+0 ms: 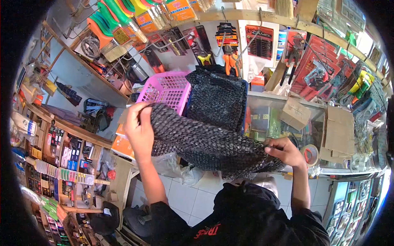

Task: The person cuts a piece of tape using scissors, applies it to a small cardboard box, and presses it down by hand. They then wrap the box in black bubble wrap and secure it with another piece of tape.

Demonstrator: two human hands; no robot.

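A dark grey and black knitted-looking cloth (201, 141) is stretched between my two hands, its lower part hanging in folds. My left hand (138, 127) pinches its upper left corner between thumb and fingers. At the opposite end, my right hand (284, 151) grips the edge with the fingers closed on it. Behind the cloth, a similar dark speckled fabric (217, 92) lies over a blue-edged container. A pink plastic basket (166, 87) stands beside it on the left, partly hidden by the cloth.
A glass counter (262, 98) on the right bears cardboard pieces (339, 131) and a tape roll (309, 155). Paintbrushes (111, 24) and packaged tools (259, 42) hang from hooks above. Shelves of small goods (65, 156) line the left. A plastic bag (191, 175) lies below the cloth.
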